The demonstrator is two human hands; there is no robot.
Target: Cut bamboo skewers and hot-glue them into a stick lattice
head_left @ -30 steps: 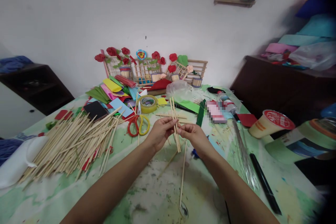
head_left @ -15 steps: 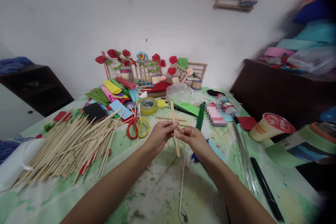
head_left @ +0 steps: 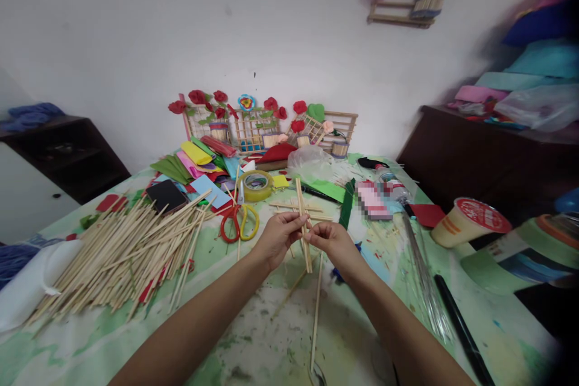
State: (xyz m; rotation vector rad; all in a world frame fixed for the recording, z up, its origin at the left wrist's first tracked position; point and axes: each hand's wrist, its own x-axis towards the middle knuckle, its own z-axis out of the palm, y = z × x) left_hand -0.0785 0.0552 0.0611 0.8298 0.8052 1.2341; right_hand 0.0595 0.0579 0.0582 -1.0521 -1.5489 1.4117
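A few thin wooden sticks (head_left: 300, 196) stand nearly upright between my hands, close together. My left hand (head_left: 283, 238) pinches them at the middle with thumb and fingertips. From the other side my right hand (head_left: 329, 244) has its thumb and forefinger closed at the same spot; the fingertips of both hands almost meet there, and which stick each one grips is partly hidden. Just behind, more sticks (head_left: 316, 215) lie crosswise on the table. A single stick (head_left: 315, 319) lies below my hands, its near end by a spoon-like shiny piece (head_left: 318, 375).
A big pile of sticks (head_left: 122, 253) spreads at left. Scissors with red and yellow handles (head_left: 239, 223) and a tape roll (head_left: 256, 186) lie behind my left hand. At right are a sealed cup (head_left: 470, 223), a green bottle (head_left: 511, 259), wires (head_left: 420, 277) and a black rod (head_left: 461, 325).
The view has tilted up slightly, so everything sits a little lower. Both hands keep their pinch on the sticks, with only slight finger movement.
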